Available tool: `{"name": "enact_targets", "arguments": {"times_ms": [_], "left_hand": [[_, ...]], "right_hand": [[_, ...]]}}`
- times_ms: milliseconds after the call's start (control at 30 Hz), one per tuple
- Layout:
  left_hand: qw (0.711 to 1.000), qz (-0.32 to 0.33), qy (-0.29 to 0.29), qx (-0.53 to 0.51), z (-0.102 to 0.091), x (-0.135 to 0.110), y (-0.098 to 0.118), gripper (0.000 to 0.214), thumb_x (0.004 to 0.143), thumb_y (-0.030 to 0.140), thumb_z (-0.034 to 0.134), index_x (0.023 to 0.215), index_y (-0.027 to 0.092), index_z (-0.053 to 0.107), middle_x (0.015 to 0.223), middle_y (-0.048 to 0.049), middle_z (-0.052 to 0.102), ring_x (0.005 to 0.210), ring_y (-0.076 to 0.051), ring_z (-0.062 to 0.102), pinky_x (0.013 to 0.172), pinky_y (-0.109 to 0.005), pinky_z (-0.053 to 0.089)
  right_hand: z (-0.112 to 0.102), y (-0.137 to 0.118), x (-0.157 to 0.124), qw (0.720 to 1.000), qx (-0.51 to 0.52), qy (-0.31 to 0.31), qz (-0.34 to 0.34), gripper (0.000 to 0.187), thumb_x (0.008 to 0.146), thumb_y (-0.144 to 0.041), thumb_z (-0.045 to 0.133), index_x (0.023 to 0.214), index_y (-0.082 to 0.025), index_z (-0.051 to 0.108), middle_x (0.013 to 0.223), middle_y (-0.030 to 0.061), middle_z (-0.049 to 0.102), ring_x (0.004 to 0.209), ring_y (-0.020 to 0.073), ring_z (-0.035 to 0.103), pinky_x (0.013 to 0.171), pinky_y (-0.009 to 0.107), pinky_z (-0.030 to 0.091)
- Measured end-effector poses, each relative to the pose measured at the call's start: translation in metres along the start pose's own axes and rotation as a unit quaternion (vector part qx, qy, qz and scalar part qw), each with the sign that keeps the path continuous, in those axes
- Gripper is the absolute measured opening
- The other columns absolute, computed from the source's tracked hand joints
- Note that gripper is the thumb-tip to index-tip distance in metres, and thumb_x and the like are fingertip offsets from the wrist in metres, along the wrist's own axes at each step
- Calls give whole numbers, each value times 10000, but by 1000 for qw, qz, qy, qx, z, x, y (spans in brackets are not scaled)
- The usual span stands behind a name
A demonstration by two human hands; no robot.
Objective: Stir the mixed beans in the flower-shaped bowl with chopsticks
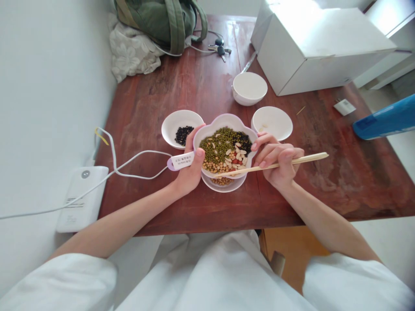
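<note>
A flower-shaped bowl with a lilac rim is held up above the table. Inside it lie green mung beans, soybeans, dark beans, pale peanuts and a few red pieces. My left hand grips its left side, thumb over the rim, by a label tag. My right hand holds a pair of chopsticks, and its fingertips touch the bowl's right rim. Partly hidden beneath is a white bowl with soybeans. Another white bowl with black beans stands at the left.
A white bowl with a few pale bits and another white bowl stand farther back. Around them are a large white box, a green bag, keys, a white adapter, a blue object and a cabled power bank.
</note>
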State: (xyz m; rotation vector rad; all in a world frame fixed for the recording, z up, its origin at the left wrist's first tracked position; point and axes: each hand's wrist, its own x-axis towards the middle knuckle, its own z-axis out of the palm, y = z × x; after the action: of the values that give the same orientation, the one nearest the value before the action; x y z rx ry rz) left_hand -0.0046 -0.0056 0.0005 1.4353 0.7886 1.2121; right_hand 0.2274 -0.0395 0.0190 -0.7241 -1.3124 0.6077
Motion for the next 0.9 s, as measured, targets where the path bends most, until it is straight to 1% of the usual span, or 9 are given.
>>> {"name": "enact_targets", "arguments": {"times_ms": [167,233,400,433,500,600,700,800,900], "left_hand": [[1000,-7,2,2,1,1,2,684,1033,774,489,1517,297,568,1298,-105,771,1407,-267,635,1219,-427,519],[1000,-7,1,5,1,1,2,689,1037,768,486,1524,286,563,1313,-112,769,1419,-268,628,1230,-434,511],[1000,-2,2,10,0,0,2,679,1045,756,484,1519,277,564,1356,-115,756,1451,-270,609,1280,-450,461],[1000,-6,2,6,0,0,2,681,1042,758,487,1519,278,563,1367,-116,752,1456,-272,605,1274,-450,466],[1000,-10,0,-5,0,0,1,685,1039,759,496,1526,281,555,1386,-116,742,1467,-275,597,1260,-450,479],[1000,-4,0,-16,0,0,1,674,1045,741,504,1540,285,542,1391,-111,739,1469,-276,595,1246,-446,493],[1000,2,-2,-9,0,0,0,652,1059,722,489,1556,303,530,1388,-101,743,1465,-269,592,1243,-436,491],[1000,8,-5,-6,0,0,-1,663,1059,727,481,1580,319,505,1412,-99,731,1483,-276,572,1242,-448,488],[1000,15,-3,-14,0,0,-3,678,1055,728,490,1595,319,485,1476,-102,696,1521,-284,540,1241,-451,488]], "right_hand": [[-1,1,4,1000,1,11,-4,618,1105,-521,551,567,-297,758,427,7,563,721,257,745,1065,549,589],[-3,1,8,1000,-5,28,2,646,1097,-551,557,526,-296,719,413,2,536,705,252,733,1092,553,574],[-14,6,20,994,-7,107,23,710,1078,-639,556,468,-284,633,423,1,520,699,232,714,1061,509,574],[-15,8,21,993,1,109,33,711,1082,-639,548,472,-282,631,429,2,525,702,230,711,1039,499,578],[-16,12,23,994,15,96,51,702,1098,-616,525,497,-278,650,452,7,550,706,225,702,989,480,585],[-15,14,24,996,12,75,54,642,1102,-585,528,578,-270,724,582,28,650,748,220,694,953,471,594],[-10,7,23,996,-14,85,36,501,1051,-606,605,704,-297,792,847,54,735,898,242,716,951,479,619],[-2,0,16,993,-65,98,17,467,1042,-649,581,761,-338,789,994,55,739,1020,271,727,1024,521,624],[6,3,4,989,-99,107,24,468,1063,-646,525,840,-332,791,1084,64,736,1138,292,720,1130,558,589]]}}
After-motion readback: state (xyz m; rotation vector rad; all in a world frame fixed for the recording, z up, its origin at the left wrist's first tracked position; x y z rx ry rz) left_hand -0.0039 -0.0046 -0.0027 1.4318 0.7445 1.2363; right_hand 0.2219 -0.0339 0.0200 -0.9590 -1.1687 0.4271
